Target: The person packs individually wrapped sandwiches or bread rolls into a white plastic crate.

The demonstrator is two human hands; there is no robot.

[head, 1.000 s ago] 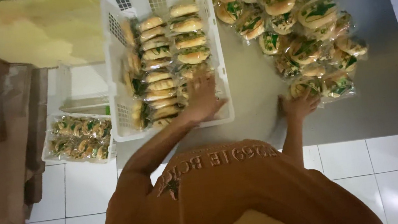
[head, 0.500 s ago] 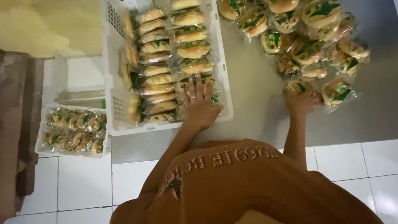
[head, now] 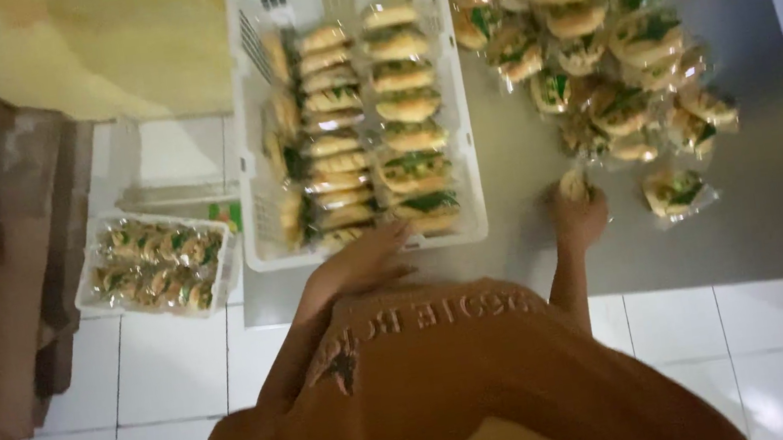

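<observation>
The right hand (head: 578,217) is closing around a wrapped sandwich (head: 573,186) on the grey table (head: 760,224), seemingly lifting it; the left hand (head: 371,257) is lying open-fingered against the white crate's (head: 365,249) near rim.

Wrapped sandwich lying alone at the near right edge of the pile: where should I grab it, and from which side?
Take the lone wrapped sandwich across its bun, from above on the near side. Bare table lies there; the pile crowds its far side.
</observation>
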